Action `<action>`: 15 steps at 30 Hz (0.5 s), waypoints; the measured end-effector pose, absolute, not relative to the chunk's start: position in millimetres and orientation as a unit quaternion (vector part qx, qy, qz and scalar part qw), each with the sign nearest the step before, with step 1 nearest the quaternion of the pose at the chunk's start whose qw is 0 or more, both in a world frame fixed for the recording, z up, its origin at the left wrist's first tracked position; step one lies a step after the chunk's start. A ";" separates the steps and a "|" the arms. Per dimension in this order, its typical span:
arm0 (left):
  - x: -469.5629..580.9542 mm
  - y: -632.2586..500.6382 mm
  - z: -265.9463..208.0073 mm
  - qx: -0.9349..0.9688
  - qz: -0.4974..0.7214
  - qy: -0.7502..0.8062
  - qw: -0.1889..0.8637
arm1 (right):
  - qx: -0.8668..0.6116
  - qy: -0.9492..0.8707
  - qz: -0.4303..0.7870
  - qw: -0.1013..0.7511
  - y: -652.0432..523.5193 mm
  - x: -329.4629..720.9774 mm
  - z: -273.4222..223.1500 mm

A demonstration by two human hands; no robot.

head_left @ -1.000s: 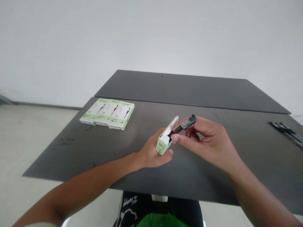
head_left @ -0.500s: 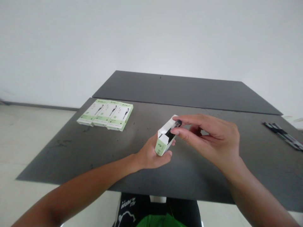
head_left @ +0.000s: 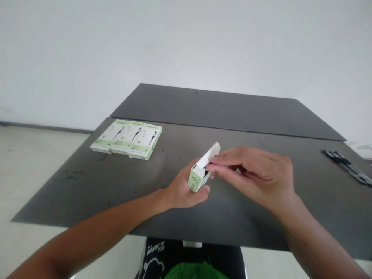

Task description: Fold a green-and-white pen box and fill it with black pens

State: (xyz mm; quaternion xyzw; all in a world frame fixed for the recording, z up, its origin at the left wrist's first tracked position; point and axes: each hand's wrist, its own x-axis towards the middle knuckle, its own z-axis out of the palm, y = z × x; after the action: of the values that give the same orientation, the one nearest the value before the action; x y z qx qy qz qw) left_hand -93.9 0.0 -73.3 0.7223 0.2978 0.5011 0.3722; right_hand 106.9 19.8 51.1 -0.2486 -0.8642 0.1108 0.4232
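1. Change: the pen stuck well out of the open box [head_left: 197, 181] a second ago; now no end showed past my fingers. Pen itself hidden, so I judged it nearly or fully inside.
2. Meaning: insertion looked almost done; open end not closed yet, white flap [head_left: 209, 155] standing up beside the mouth.
3. Left hand [head_left: 186, 190]: wrapped around the open box, fingers behind, thumb across the near side. Box tilted, mouth toward my right, held above the counter [head_left: 232, 219], toward the middle of its front edge.
4. Right hand [head_left: 258, 170]: thumb and forefinger narrow, tips nearly together at the mouth, touching or just beside the flap. Couldn't tell if they gripped the pen end or only pressed it.
5. Box material: thin folded card, slim rectangle, pale green end, plain white inside.
6. Three flat boxes [head_left: 130, 138]: same green and white card, smooth, dark pen printed on each; side by side near the back left corner of the counter's near panel.
7. Loose pens [head_left: 347, 166]: slim, straight, dark and greyish, near the counter's right edge; exact count unclear.
8. Counter: dark, matte, scuffed, seam between near and far panels.
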 end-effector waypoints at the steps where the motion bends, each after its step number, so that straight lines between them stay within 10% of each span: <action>1: -94.3 0.0 -73.3 0.725 0.499 0.295 0.371 | -0.244 -0.864 0.122 0.424 20.2 107.2 51.2; 15: -105.8 -6.7 -59.3 0.770 0.481 0.302 0.292 | -0.377 -0.755 0.017 0.536 11.4 210.2 39.2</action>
State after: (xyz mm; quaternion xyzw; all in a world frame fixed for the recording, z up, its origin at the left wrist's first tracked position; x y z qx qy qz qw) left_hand -105.8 -6.7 -59.3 0.7696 0.3023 0.4805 0.2921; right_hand 210.2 11.4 39.2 -0.3766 -0.7555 0.0173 0.5358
